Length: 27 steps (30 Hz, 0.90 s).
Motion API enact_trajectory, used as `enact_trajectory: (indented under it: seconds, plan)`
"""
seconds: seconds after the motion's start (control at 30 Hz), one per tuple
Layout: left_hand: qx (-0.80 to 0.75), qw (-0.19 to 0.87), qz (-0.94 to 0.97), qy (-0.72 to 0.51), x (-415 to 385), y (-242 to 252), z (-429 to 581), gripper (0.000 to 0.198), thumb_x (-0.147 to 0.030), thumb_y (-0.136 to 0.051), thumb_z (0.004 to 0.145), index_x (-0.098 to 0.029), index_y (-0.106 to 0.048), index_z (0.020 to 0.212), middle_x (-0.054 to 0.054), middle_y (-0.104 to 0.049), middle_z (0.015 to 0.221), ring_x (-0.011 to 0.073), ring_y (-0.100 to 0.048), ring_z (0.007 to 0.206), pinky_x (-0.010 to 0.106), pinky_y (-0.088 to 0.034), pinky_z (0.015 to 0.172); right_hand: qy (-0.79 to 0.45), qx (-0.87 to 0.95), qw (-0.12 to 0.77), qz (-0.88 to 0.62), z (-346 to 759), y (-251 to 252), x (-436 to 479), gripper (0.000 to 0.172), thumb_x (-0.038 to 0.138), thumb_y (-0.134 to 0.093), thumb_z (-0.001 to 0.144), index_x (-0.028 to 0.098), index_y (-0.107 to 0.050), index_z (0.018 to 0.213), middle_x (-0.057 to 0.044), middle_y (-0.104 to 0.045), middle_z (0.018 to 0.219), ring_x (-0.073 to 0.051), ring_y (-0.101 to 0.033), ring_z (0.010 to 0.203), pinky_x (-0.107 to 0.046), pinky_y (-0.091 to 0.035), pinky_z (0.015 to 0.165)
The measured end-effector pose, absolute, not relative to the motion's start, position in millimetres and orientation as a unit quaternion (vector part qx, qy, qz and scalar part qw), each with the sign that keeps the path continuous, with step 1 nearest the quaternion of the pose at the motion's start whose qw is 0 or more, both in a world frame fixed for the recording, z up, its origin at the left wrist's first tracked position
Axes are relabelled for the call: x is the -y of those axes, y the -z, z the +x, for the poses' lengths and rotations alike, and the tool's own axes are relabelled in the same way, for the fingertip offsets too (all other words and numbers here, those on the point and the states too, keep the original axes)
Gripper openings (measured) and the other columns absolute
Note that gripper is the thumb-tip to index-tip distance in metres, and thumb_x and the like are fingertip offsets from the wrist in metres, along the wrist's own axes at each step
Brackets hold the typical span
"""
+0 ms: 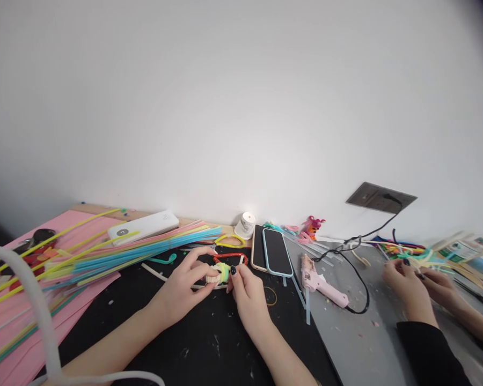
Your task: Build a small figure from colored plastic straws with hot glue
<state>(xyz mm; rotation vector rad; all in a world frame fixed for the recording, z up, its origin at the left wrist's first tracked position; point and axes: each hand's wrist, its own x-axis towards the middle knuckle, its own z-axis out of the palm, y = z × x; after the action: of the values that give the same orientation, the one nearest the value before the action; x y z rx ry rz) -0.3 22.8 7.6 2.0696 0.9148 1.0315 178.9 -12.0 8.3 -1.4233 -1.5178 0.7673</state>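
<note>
My left hand [188, 274] grips a small coiled pipe-cleaner piece [222, 272], white at its left end and yellow-green at its right, between thumb and fingers. At its right end, my right hand [248, 294] pinches the green part; its fingertips partly hide what they hold. A short white stem tip shows just above the right fingers. Behind the piece lie a red bent pipe cleaner [230, 258] and a yellow bent one [230, 240]. A long white pipe cleaner [155, 272] runs across the black mat under my hands.
Bundled pipe cleaners [145, 252] and a white box-like device [144, 227] lie left. Beyond my hands are a paper cup [245, 225] and a phone [277, 252]. Right are a pink glue gun [324, 287] with its cord, and another person's hands [406, 284]. A white tube [40, 300] curves in front.
</note>
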Motion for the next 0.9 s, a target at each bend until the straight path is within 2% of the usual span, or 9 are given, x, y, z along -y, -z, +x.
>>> enact_trajectory:
  seconds: [0.13, 0.23, 0.37, 0.43, 0.6, 0.77, 0.9]
  plan:
    - [-0.337, 0.463, 0.719, -0.393, -25, -6, 4, 0.009, -0.024, -0.060, 0.081, -0.019, -0.066, 0.085, 0.009, -0.049, 0.128, 0.0182, -0.063, 0.087, 0.032, -0.058, 0.075, -0.320, 0.550, 0.527, -0.563, 185, -8, 7, 0.020, 0.037, -0.050, 0.088, 0.019, -0.054, 0.080, 0.003, -0.049, 0.061, -0.012, -0.041, 0.050, -0.023, -0.030, 0.047]
    - [-0.322, 0.604, 0.614, -0.393, -28, -6, 7, 0.015, -0.027, -0.070, 0.074, -0.016, -0.064, 0.082, 0.010, -0.049, 0.128, 0.0140, -0.064, 0.075, 0.032, -0.057, 0.070, -0.379, 0.498, 0.563, -0.539, 187, -6, 2, 0.023, 0.040, -0.054, 0.085, 0.019, -0.053, 0.075, 0.004, -0.047, 0.059, -0.010, -0.037, 0.047, -0.021, -0.026, 0.042]
    - [-0.313, 0.700, 0.488, -0.416, -30, -10, 7, 0.018, -0.030, -0.073, 0.075, -0.018, -0.064, 0.085, 0.008, -0.053, 0.127, 0.0201, -0.064, 0.091, 0.034, -0.057, 0.076, -0.440, 0.449, 0.564, -0.536, 185, -5, 0, 0.026, 0.041, -0.057, 0.082, 0.019, -0.049, 0.070, 0.006, -0.045, 0.054, -0.007, -0.031, 0.041, -0.020, -0.022, 0.038]
    - [-0.305, 0.718, 0.445, -0.439, -30, -11, 6, 0.017, -0.031, -0.072, 0.077, -0.019, -0.065, 0.087, 0.007, -0.056, 0.124, 0.0218, -0.062, 0.098, 0.035, -0.056, 0.079, -0.468, 0.433, 0.557, -0.532, 183, -6, 0, 0.023, 0.039, -0.059, 0.080, 0.020, -0.048, 0.070, 0.005, -0.051, 0.055, -0.006, -0.032, 0.039, -0.019, -0.021, 0.036]
    - [-0.323, 0.718, 0.381, -0.485, -35, -10, 3, 0.017, -0.032, -0.074, 0.077, -0.019, -0.067, 0.086, 0.005, -0.066, 0.103, 0.0175, -0.064, 0.088, 0.030, -0.055, 0.078, -0.501, 0.417, 0.553, -0.518, 181, -6, 0, 0.018, 0.030, -0.065, 0.071, 0.019, -0.050, 0.072, 0.002, -0.060, 0.059, -0.007, -0.038, 0.040, -0.018, -0.027, 0.037]
    - [-0.345, 0.700, 0.377, -0.498, -39, -8, 3, 0.024, -0.039, -0.070, 0.079, -0.018, -0.068, 0.090, 0.005, -0.069, 0.091, 0.0171, -0.064, 0.083, 0.028, -0.054, 0.075, -0.492, 0.445, 0.527, -0.532, 184, -7, 1, 0.017, 0.026, -0.066, 0.069, 0.018, -0.052, 0.066, 0.005, -0.054, 0.052, -0.006, -0.036, 0.040, -0.019, -0.026, 0.039]
    - [-0.360, 0.667, 0.406, -0.510, -38, -6, 2, 0.025, -0.040, -0.068, 0.079, -0.018, -0.068, 0.092, 0.005, -0.067, 0.096, 0.0175, -0.064, 0.084, 0.029, -0.054, 0.077, -0.479, 0.491, 0.498, -0.531, 183, -8, 1, 0.011, 0.021, -0.065, 0.066, 0.018, -0.054, 0.066, 0.005, -0.054, 0.054, -0.008, -0.042, 0.047, -0.020, -0.029, 0.044]
